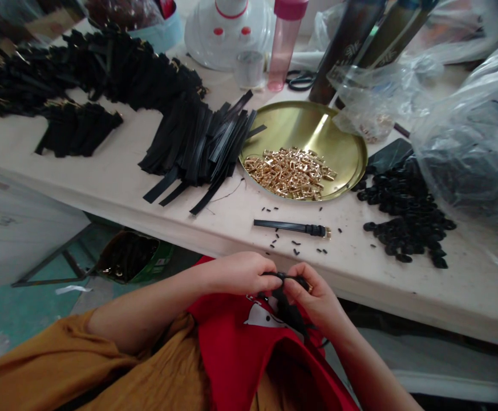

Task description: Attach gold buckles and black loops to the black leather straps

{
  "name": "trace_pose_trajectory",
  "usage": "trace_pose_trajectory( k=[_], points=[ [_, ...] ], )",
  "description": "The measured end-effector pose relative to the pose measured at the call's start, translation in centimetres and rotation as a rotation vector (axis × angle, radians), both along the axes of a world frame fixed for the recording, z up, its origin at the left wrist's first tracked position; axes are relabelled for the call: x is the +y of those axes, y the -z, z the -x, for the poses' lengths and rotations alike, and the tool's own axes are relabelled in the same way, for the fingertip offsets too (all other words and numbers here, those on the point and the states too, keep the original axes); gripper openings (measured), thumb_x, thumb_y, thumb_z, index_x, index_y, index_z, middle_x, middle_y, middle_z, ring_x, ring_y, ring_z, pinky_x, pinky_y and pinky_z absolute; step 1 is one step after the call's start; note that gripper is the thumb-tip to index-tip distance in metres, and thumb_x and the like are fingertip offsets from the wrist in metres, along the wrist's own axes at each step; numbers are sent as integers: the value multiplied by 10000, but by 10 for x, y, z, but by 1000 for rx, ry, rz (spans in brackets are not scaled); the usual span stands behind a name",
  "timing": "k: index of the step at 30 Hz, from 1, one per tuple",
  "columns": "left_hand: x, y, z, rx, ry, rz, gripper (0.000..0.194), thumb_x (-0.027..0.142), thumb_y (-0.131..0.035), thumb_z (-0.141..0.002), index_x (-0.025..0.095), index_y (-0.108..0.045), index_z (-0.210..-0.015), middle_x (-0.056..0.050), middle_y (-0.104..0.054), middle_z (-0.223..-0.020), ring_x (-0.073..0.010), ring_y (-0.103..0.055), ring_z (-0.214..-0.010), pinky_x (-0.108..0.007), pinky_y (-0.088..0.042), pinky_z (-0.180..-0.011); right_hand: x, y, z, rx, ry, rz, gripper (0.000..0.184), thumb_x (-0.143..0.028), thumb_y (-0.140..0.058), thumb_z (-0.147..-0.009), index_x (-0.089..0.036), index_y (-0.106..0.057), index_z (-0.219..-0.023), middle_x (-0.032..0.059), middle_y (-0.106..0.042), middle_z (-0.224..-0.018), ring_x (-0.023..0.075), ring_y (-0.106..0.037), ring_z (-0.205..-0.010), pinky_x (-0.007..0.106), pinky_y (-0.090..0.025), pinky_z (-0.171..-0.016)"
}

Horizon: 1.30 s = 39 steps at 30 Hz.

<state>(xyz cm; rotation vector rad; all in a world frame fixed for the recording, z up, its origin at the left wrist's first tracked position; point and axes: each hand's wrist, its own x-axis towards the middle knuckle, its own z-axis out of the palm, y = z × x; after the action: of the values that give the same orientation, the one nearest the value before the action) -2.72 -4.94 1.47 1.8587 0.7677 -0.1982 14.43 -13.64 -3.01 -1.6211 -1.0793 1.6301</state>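
Close to my lap, in front of the table edge, my left hand and my right hand pinch a black strap between thumbs and fingers. Much of that strap is covered by the fingers. On the table just beyond lies a finished-looking black strap with a gold buckle, flat and apart from my hands. Behind it, a round gold tray holds a heap of small gold buckles. Flat black strips are piled left of the tray, and small black loops lie heaped to its right.
Bundles of buckled black straps line the back left. A pink bottle, black-handled scissors and dark bottles stand or lie behind the tray. Clear plastic bags fill the right. Below the table is a bin.
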Motion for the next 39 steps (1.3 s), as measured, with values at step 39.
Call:
trace_pose_trajectory(
  k=[39],
  points=[
    [-13, -3, 1, -91, 137, -98, 201, 175, -385, -826, 134, -556, -728, 2, -598, -707, -90, -512, -631, -173, -340, -557, -10, -10, -8, 127, -206, 6, 222, -416, -432, -847, -212, -400, -768, -59, -445, -609, 75, -347, -499, 198, -291, -466]
  ],
)
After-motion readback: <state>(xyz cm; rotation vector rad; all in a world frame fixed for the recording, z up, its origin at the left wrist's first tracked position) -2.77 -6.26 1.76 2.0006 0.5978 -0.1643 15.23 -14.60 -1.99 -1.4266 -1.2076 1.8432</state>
